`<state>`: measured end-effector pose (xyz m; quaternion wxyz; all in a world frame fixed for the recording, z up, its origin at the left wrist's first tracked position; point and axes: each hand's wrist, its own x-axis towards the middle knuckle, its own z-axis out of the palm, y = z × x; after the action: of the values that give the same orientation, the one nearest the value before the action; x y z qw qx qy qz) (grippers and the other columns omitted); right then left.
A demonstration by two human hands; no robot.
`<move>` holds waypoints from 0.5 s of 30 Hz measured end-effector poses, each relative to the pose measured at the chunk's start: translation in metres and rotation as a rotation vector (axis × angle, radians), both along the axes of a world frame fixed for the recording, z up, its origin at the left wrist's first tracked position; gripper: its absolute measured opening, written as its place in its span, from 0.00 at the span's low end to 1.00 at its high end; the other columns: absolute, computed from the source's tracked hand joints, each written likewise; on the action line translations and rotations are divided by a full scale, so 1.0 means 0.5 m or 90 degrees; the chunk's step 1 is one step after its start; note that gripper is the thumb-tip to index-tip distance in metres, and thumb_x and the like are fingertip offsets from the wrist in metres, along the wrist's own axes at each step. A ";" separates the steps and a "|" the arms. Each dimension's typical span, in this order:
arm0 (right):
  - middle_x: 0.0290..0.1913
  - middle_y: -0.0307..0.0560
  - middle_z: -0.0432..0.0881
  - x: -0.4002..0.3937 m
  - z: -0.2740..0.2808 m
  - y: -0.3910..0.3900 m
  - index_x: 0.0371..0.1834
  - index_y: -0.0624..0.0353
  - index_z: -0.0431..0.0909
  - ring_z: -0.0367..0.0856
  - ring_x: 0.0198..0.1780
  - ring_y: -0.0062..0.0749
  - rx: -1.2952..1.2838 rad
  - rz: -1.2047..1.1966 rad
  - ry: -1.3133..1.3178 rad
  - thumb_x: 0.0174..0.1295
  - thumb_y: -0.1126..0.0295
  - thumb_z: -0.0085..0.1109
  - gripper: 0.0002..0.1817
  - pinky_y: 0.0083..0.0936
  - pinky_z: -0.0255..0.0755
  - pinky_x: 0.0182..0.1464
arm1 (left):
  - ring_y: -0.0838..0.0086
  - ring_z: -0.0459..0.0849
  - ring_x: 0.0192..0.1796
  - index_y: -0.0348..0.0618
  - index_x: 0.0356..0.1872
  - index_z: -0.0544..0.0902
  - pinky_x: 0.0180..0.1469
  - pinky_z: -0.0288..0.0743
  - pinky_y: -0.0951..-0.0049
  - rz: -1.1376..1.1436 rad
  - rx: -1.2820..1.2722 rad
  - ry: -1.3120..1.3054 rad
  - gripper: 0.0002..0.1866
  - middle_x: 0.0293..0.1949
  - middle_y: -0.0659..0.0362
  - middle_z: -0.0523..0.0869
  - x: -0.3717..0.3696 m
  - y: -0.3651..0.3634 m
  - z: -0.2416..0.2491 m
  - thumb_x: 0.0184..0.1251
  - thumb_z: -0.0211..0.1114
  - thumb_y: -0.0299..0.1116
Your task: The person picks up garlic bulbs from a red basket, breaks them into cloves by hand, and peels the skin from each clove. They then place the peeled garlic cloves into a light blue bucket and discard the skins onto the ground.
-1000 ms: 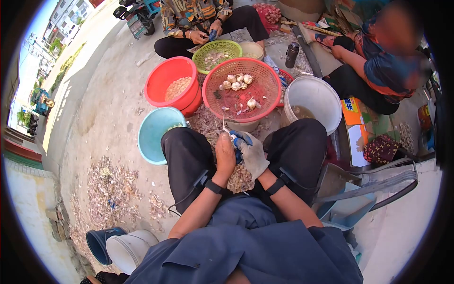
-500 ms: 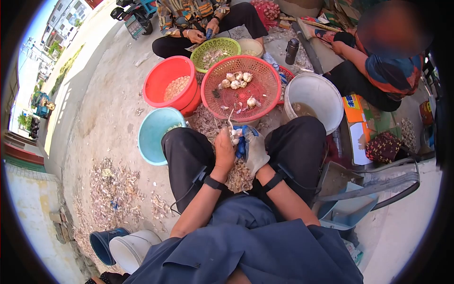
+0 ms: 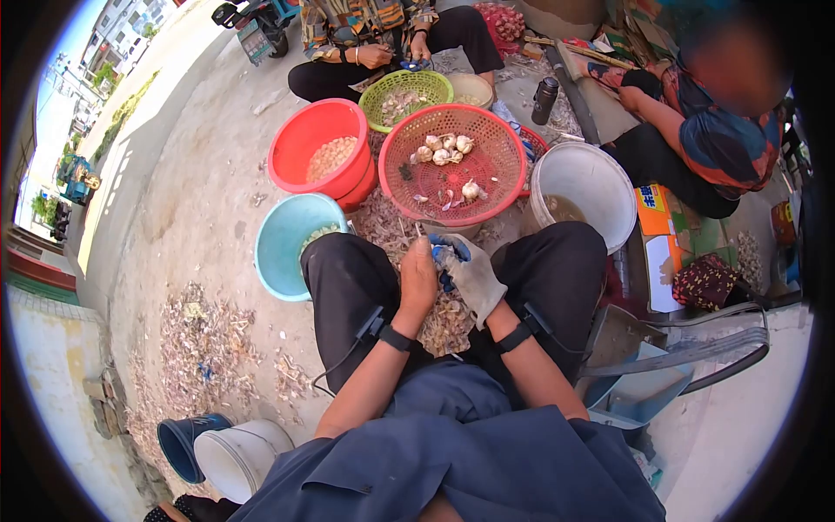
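Observation:
Between my knees, my bare left hand [image 3: 418, 277] is closed on a garlic bulb that my fingers mostly hide. Touching it from the right is my right hand [image 3: 472, 274], in a pale glove with blue on the fingers, its fingers curled round the same spot. Garlic skins [image 3: 446, 324] lie heaped below both hands. Just beyond them stands a red perforated basket [image 3: 409, 196] with several whole garlic bulbs [image 3: 441, 149] and a few loose cloves.
Around the basket are a red basin [image 3: 283, 148] of cloves, a turquoise basin [image 3: 269, 252], a green basket [image 3: 372, 106] and a white bucket [image 3: 591, 178]. Two people sit beyond and at right. A black flask [image 3: 544, 100] stands behind. Skins litter the left floor.
The view has shifted slightly. My gloved right hand has turned so its back covers more of the garlic, and my hands are closer together. The far person's hands have moved apart.

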<state>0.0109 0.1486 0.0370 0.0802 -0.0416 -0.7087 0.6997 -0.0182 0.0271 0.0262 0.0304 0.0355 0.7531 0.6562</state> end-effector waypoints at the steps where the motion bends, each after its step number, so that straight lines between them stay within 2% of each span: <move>1: 0.45 0.42 0.88 -0.001 -0.001 0.001 0.58 0.63 0.82 0.84 0.40 0.25 0.041 0.005 0.000 0.75 0.64 0.60 0.16 0.26 0.79 0.45 | 0.62 0.77 0.30 0.34 0.36 0.79 0.39 0.71 0.57 0.000 -0.033 0.037 0.29 0.26 0.53 0.79 0.002 -0.003 0.000 0.87 0.42 0.50; 2: 0.45 0.45 0.88 -0.001 -0.002 0.000 0.57 0.63 0.82 0.85 0.42 0.30 0.081 0.011 0.000 0.74 0.65 0.59 0.15 0.29 0.79 0.47 | 0.57 0.77 0.32 0.33 0.36 0.78 0.42 0.72 0.54 0.000 -0.066 0.074 0.27 0.26 0.50 0.78 0.004 -0.006 -0.001 0.88 0.41 0.47; 3: 0.45 0.45 0.88 -0.001 -0.004 -0.003 0.57 0.63 0.82 0.85 0.42 0.30 0.082 0.012 -0.002 0.74 0.65 0.59 0.15 0.29 0.79 0.47 | 0.57 0.77 0.32 0.33 0.36 0.78 0.42 0.72 0.54 0.001 -0.066 0.072 0.27 0.26 0.50 0.78 0.004 -0.008 -0.003 0.88 0.41 0.47; 5: 0.45 0.59 0.87 -0.001 -0.005 -0.014 0.52 0.63 0.81 0.86 0.48 0.57 0.132 -0.038 -0.002 0.71 0.67 0.58 0.13 0.40 0.78 0.52 | 0.52 0.75 0.32 0.35 0.36 0.76 0.41 0.72 0.55 0.006 -0.109 0.107 0.24 0.27 0.44 0.75 0.003 -0.009 -0.014 0.87 0.43 0.45; 6: 0.45 0.59 0.87 -0.002 -0.006 -0.019 0.52 0.63 0.81 0.86 0.48 0.57 0.133 -0.038 -0.003 0.71 0.67 0.58 0.13 0.40 0.78 0.52 | 0.52 0.75 0.32 0.35 0.36 0.76 0.41 0.72 0.55 0.006 -0.107 0.106 0.24 0.27 0.44 0.75 0.005 -0.009 -0.018 0.87 0.43 0.45; 8: 0.44 0.62 0.86 -0.003 -0.013 -0.025 0.52 0.62 0.81 0.85 0.48 0.59 0.179 -0.102 -0.035 0.73 0.67 0.54 0.13 0.41 0.78 0.51 | 0.69 0.68 0.33 0.35 0.34 0.72 0.39 0.68 0.62 0.003 -0.080 0.131 0.23 0.28 0.56 0.70 0.008 -0.005 -0.016 0.87 0.42 0.44; 12: 0.40 0.57 0.87 -0.006 -0.025 -0.020 0.52 0.63 0.81 0.86 0.45 0.53 0.152 -0.117 -0.047 0.74 0.64 0.53 0.15 0.42 0.77 0.49 | 0.69 0.68 0.33 0.36 0.35 0.72 0.39 0.69 0.61 -0.021 -0.048 0.137 0.23 0.28 0.56 0.70 0.008 -0.004 -0.016 0.87 0.43 0.44; 14: 0.35 0.45 0.87 -0.013 -0.052 -0.014 0.50 0.62 0.83 0.86 0.37 0.38 -0.101 -0.098 -0.030 0.77 0.59 0.53 0.17 0.38 0.78 0.40 | 0.56 0.72 0.32 0.36 0.36 0.74 0.41 0.71 0.57 -0.032 -0.044 0.120 0.22 0.30 0.44 0.75 0.006 -0.007 -0.013 0.86 0.44 0.44; 15: 0.35 0.45 0.87 -0.011 -0.063 -0.007 0.50 0.62 0.83 0.86 0.37 0.38 -0.100 -0.097 -0.030 0.77 0.59 0.53 0.17 0.38 0.78 0.40 | 0.56 0.72 0.32 0.36 0.36 0.74 0.41 0.71 0.57 -0.030 -0.043 0.120 0.22 0.30 0.44 0.75 0.003 -0.006 -0.011 0.86 0.44 0.44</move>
<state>0.0053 0.1452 0.0053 0.1125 -0.1179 -0.6480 0.7440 -0.0165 0.0240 0.0207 -0.0240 0.1137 0.7734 0.6232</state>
